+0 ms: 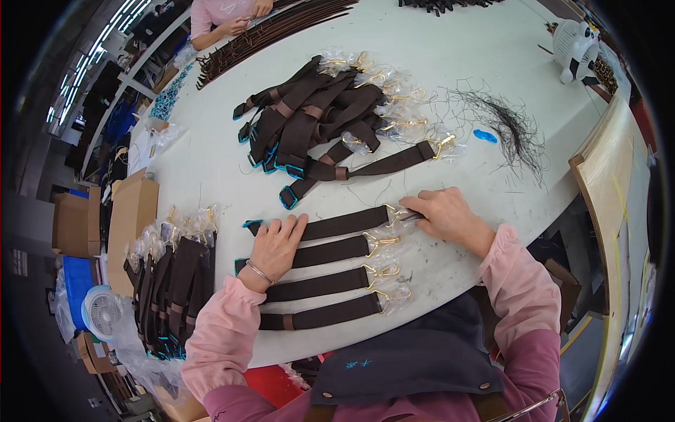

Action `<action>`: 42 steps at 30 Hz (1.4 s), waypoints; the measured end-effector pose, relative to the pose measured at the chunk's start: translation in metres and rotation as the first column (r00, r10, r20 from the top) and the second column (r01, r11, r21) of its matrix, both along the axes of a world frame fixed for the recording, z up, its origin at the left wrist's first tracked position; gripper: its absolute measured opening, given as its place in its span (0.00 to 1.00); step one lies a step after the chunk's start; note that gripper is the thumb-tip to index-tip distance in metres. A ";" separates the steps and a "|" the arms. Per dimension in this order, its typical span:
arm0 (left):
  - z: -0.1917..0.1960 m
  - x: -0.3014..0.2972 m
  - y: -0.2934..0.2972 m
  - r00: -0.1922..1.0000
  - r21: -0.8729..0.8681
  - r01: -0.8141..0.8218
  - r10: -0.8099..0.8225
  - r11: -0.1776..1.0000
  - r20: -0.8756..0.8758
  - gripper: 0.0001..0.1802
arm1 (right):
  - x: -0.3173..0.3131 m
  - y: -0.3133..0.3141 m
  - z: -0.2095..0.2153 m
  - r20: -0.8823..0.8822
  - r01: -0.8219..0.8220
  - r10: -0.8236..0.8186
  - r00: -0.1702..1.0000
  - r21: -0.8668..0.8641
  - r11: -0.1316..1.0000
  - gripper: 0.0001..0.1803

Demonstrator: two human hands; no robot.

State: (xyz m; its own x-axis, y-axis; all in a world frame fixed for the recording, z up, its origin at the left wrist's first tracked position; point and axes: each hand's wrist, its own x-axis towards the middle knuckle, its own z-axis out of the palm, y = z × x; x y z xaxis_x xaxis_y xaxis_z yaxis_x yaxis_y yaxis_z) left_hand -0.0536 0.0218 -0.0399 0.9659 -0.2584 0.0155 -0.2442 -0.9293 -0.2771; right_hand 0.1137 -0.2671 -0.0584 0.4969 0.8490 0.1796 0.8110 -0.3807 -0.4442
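Observation:
Dark brown webbing straps lie in several rows before me, with gold clasps in clear plastic at their right ends. My left hand [274, 246] rests across the left part of the uppermost strap [344, 223], fingers spread and lying on it. A turquoise-covered buckle [251, 224] shows just beyond those fingers. At that strap's other end, my right hand [450, 216] is closed round a small dark metal tool [413, 216], mostly hidden in the grip, beside the wrapped clasp. Below lie the second strap [330, 251], the third strap [320, 285] and the lowest strap [337, 311].
A heap of similar straps [316, 112] lies farther up the white table [478, 281]. More straps [169, 288] hang at the left edge near a cardboard box [133, 225]. Loose black threads [517, 133] and a small fan [573, 49] are at right. Another person's hands [246, 20] work at the far side.

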 end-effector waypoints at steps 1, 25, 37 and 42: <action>-0.001 -0.002 0.001 0.998 -0.054 -0.052 0.049 0.997 -0.047 0.22 | 0.002 0.000 0.007 -0.066 0.009 -0.009 0.998 -0.002 1.000 0.13; -0.010 0.080 -0.064 0.981 -0.746 0.004 -0.148 0.666 -0.127 0.16 | -0.047 -0.004 0.039 -0.438 -0.266 0.188 0.879 -0.124 0.956 0.16; -0.023 0.105 -0.073 0.921 -0.761 -0.007 -0.293 0.648 -0.257 0.12 | -0.031 0.002 0.008 -0.108 0.103 -0.109 0.988 -0.062 0.993 0.16; -0.028 0.102 -0.075 0.948 -0.744 0.180 -0.317 0.643 -0.044 0.08 | -0.032 0.009 0.004 -0.058 0.131 -0.137 0.989 -0.103 0.986 0.16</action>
State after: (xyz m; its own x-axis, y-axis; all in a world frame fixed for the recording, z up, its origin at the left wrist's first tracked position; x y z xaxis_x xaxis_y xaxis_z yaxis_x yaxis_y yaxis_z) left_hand 0.0485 -0.0530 -0.0683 0.8727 -0.4613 0.1603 -0.4722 -0.7136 0.5175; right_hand 0.0817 -0.2583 -0.0549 0.6153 0.7858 0.0623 0.7204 -0.5286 -0.4490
